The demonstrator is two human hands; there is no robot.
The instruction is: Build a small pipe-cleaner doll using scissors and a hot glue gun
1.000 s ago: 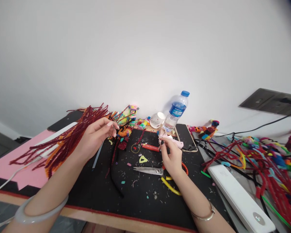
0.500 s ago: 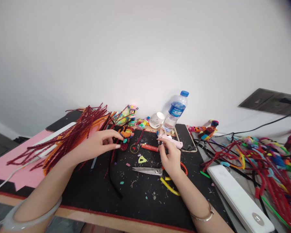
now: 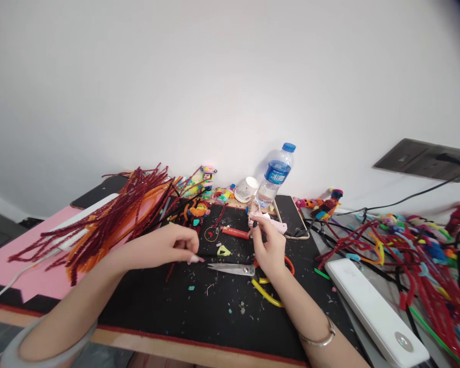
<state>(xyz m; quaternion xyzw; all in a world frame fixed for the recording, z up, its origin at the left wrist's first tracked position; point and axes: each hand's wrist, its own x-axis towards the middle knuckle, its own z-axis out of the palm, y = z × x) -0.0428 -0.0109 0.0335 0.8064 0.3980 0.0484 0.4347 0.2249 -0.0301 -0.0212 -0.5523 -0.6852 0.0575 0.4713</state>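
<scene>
My left hand is over the left side of the black mat, fingers closed. A short black pipe cleaner sticks out from it to the right. Behind that hand lies a small orange and red pipe-cleaner figure with a teal piece. At the pale pink glue gun, my right hand has its fingertips pinched together; a small dark spot shows there, and I cannot make out what they hold. Under its wrist are the handles of open scissors. A red stick-shaped item lies just left of its fingers.
Dark red and orange pipe cleaners are heaped on pink paper at left. A water bottle and tipped paper cup stand by the wall. A white power bank and tangled pipe cleaners lie at right.
My left hand has moved from beside the orange figure down toward me. The black pipe cleaner that lay on the mat is now in it. My right hand is nearly unchanged.
</scene>
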